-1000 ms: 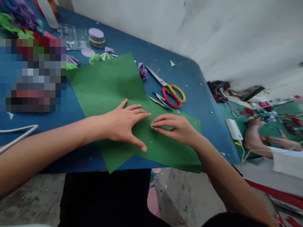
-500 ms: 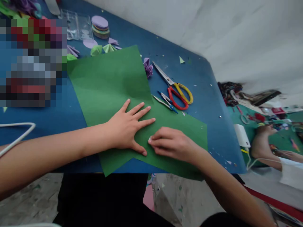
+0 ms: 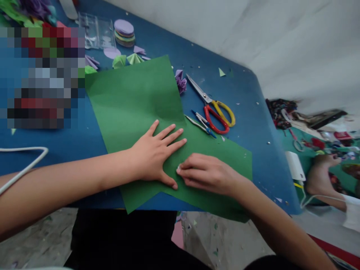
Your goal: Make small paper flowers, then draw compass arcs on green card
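A large green paper sheet (image 3: 135, 97) lies folded on the blue table (image 3: 247, 123), its near corners hanging over the front edge. My left hand (image 3: 156, 153) rests flat on the paper with fingers spread, open. My right hand (image 3: 206, 172) sits just right of it, fingers held together and pressed down on the paper's fold, fingertips close to my left thumb.
Scissors with red and yellow handles (image 3: 216, 110) and a small blue compass (image 3: 201, 122) lie just beyond the paper. A purple paper flower (image 3: 180, 80), a stack of paper circles (image 3: 124, 33), folded paper fans and a clear plastic bag sit farther back. A white cord (image 3: 22, 165) lies left. Another person sits at right.
My right hand slid toward me along the paper's fold, from beside my left fingertips to beside my left thumb. My left hand spread its fingers and stayed flat.
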Demonstrator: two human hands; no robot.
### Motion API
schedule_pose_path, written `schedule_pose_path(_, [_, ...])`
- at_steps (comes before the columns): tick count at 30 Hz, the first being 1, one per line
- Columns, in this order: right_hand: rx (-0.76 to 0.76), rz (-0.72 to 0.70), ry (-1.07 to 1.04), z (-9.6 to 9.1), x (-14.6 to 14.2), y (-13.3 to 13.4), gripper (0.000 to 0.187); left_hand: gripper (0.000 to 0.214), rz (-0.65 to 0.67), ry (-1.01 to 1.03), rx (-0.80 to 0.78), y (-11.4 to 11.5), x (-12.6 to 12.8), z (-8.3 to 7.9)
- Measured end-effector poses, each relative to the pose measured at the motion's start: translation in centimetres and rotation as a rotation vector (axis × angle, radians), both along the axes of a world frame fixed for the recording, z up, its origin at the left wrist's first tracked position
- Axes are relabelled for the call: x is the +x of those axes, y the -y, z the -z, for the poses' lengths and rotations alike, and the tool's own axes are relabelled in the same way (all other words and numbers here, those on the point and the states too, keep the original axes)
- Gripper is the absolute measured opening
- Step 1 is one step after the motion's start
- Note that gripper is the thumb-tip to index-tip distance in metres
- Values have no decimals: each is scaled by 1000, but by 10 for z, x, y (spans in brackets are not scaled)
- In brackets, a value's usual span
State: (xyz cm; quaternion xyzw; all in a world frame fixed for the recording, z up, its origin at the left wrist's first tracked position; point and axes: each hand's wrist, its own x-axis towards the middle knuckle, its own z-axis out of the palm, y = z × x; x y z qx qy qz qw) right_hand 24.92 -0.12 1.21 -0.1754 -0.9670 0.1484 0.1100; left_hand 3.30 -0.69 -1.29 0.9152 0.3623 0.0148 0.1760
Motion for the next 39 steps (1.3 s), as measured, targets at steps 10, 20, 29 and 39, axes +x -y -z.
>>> schedule_pose_path(10, [17, 70, -64, 3, 0, -3, 10, 113, 9, 9, 13, 0, 0, 1])
schedule_pose_path(20, [10, 121, -118, 10, -8, -3, 14, 124, -14, -37, 59, 1, 0, 2])
schedule_pose_path(29, [4, 133, -165, 14, -11, 1, 14, 124, 0, -36, 62, 0, 0, 2])
schedule_pose_path(39, [110, 342, -110, 6, -13, 19, 15, 124, -1, -6, 55, 0, -1, 3])
